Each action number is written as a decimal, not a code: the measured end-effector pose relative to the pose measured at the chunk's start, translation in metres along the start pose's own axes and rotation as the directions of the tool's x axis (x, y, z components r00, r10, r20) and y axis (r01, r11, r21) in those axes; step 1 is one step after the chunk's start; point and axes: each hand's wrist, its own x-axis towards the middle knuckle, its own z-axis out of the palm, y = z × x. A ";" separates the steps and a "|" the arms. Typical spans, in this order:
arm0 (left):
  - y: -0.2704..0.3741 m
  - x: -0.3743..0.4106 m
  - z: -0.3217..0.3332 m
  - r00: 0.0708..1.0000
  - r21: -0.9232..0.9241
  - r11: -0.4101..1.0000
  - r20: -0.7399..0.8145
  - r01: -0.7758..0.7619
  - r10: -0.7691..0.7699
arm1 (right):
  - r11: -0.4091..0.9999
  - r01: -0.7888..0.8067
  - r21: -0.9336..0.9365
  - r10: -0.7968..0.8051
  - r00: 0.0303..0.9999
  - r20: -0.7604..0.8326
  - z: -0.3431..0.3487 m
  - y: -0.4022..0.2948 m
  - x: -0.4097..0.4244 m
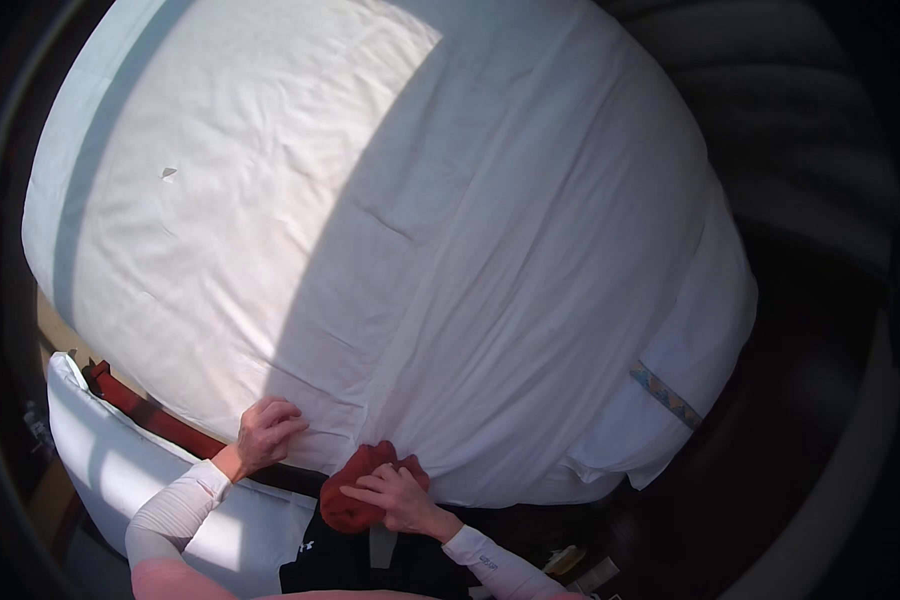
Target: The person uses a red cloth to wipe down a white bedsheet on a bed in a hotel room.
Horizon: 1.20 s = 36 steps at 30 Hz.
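Note:
A large white sheet point(480, 322) covers the mattress before me, with creases fanning out from its near edge. At that edge my left hand point(268, 433) rests on the fabric, fingers bent and a little apart, with nothing seen in them. To its right, my right hand point(401, 499) lies over a rounded red item point(347, 510), apparently cloth, with a wavy upper edge. Its index finger stretches across the front; whether the hand grips the item cannot be seen. The red item sits against the edge of the bed where the creases meet.
A white pillow or cushion point(120, 457) lies at lower left, beside a dark red wooden rail point(150, 416). A patterned band point(664, 394) crosses white fabric at the right corner. Small items point(566, 560) lie low at right. Draped fabric point(780, 112) stands behind the bed.

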 end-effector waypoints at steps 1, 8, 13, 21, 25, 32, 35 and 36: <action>-0.013 0.047 0.000 0.996 0.014 0.997 -0.056 -0.076 0.077 | 0.995 0.023 0.099 -0.032 0.996 0.083 0.017 -0.002 -0.015; -0.110 0.300 -0.012 0.983 0.747 0.665 -0.135 0.019 0.124 | 0.989 0.138 -0.053 -0.146 0.847 -0.512 -0.201 0.020 0.068; -0.044 0.213 0.072 0.927 0.435 0.828 0.277 -0.354 0.251 | 0.877 -0.359 -0.320 -0.076 0.552 -0.830 -0.348 0.123 0.109; 0.007 -0.114 0.003 0.899 -0.172 0.983 0.436 0.056 0.025 | 0.986 -0.121 -0.116 0.025 0.787 -0.617 -0.008 0.034 0.042; 0.035 -0.060 0.022 0.890 -0.395 0.805 0.084 0.442 -0.448 | 0.981 -0.117 0.153 0.130 0.989 -0.076 0.112 -0.027 -0.049; 0.045 -0.028 0.074 0.567 -0.371 0.429 0.523 0.824 -0.636 | 0.981 -0.070 0.181 0.153 0.855 -0.496 -0.077 -0.021 -0.081; 0.035 -0.052 0.079 0.628 -0.444 0.446 0.502 0.777 -0.594 | 0.990 -0.137 -0.025 0.066 0.623 -0.780 -0.188 0.047 -0.054; 0.038 -0.049 0.081 0.645 -0.513 0.400 0.511 0.759 -0.568 | 0.972 -0.204 -0.113 0.015 0.538 -0.843 -0.224 0.069 -0.047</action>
